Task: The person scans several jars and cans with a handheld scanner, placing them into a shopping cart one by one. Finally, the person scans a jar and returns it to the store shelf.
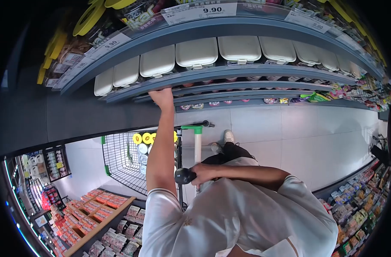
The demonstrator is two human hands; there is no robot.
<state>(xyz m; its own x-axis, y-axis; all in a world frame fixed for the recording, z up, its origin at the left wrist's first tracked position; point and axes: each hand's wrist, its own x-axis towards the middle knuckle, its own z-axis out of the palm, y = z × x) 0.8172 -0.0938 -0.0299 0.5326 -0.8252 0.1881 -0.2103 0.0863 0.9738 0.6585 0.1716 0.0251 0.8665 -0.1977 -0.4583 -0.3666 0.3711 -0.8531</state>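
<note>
White, smooth, rounded-rectangular lidded boxes [157, 61] are ranged along a curved grey-blue shelf [229, 72]. The shelf lip just below them is met by the left hand [162, 97]; its fingertips are hidden past the edge, so their opening and any hold cannot be told. A black cylindrical grip [184, 175] is enclosed by the curled fingers of the right hand [202, 173]. Yellow-lidded round cans [143, 138] are held in a wire-mesh cart [120, 160].
</note>
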